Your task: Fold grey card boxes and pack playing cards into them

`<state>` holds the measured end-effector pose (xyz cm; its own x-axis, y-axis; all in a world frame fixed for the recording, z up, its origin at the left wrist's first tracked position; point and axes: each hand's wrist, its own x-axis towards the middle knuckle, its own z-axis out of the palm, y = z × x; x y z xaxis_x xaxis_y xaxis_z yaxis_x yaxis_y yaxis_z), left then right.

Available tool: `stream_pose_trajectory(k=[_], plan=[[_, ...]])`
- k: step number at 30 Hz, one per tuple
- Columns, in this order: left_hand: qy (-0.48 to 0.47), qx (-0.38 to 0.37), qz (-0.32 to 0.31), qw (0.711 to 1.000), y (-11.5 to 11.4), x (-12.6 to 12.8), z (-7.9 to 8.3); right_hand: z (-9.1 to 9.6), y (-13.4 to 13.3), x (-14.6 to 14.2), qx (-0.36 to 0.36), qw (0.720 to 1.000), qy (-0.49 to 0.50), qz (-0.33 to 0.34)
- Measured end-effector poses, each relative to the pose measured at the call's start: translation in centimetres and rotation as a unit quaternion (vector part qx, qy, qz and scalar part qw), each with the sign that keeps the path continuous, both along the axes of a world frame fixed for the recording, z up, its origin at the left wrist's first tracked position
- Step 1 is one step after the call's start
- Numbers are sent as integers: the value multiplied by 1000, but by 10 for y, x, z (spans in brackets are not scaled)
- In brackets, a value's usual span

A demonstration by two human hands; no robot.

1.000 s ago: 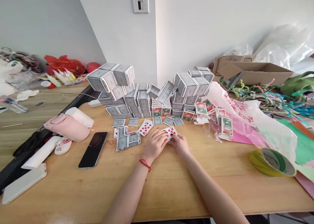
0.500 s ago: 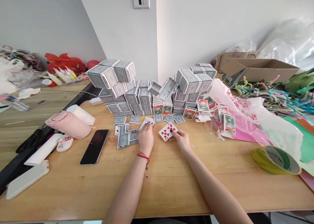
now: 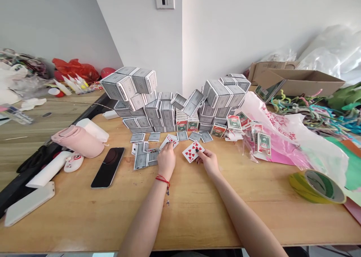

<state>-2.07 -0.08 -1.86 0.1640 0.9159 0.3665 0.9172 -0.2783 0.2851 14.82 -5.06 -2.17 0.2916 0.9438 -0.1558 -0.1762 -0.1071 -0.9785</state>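
My right hand (image 3: 208,160) pinches a playing card (image 3: 192,152), a ten of hearts by its look, face up with the thumb on top. Close by, my left hand (image 3: 166,160), with a red string bracelet at the wrist, has its fingers closed on another face-up playing card (image 3: 170,139) with red marks, partly hidden by the fingers. Beside the left hand lie folded cards with grey patterned backs (image 3: 141,158). Single cards (image 3: 182,135) lie in a row behind both hands. Farther back stand blocks built of folded cards (image 3: 152,112), stacked in two taller piles with a lower middle.
Boxed card decks (image 3: 234,122) stand at the right of the blocks. On the left are a phone (image 3: 108,168), a pink tumbler (image 3: 81,141) and a white case (image 3: 30,204). Yellow tape (image 3: 316,186), plastic bags, pipe cleaners (image 3: 307,106) and a cardboard box (image 3: 310,82) are at right.
My left hand has shifted very slightly left with its card. The right hand keeps its card in nearly the same place. The camera view has moved a little.
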Motion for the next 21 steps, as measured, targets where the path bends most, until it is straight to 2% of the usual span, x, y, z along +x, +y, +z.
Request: stream_pose_trajectory(k=[3, 6, 10, 12, 15, 17, 21], plan=[[-10, 30, 5, 1000, 1, -4, -6, -2, 1, 0, 10, 1000, 16, -11], [-61, 86, -25, 994, 2, -10, -8, -1, 1, 0, 22, 998, 50, -8], [-158, 190, -93, 965, 1, -12, 3, -1, 3, 2, 22, 996, 86, 12], [-169, 211, -134, 953, -2, -9, 12, -2, 4, 2, 17, 995, 91, 27], [-188, 183, -159, 952, -11, 1, 23, -4, 5, 4, 9, 995, 93, 37], [-192, 123, -184, 956, -19, 9, 26, -6, 5, 5, 4, 994, 97, 40], [-212, 10, -251, 944, -27, 18, 26, -8, 6, 7, 5, 997, 68, 38]])
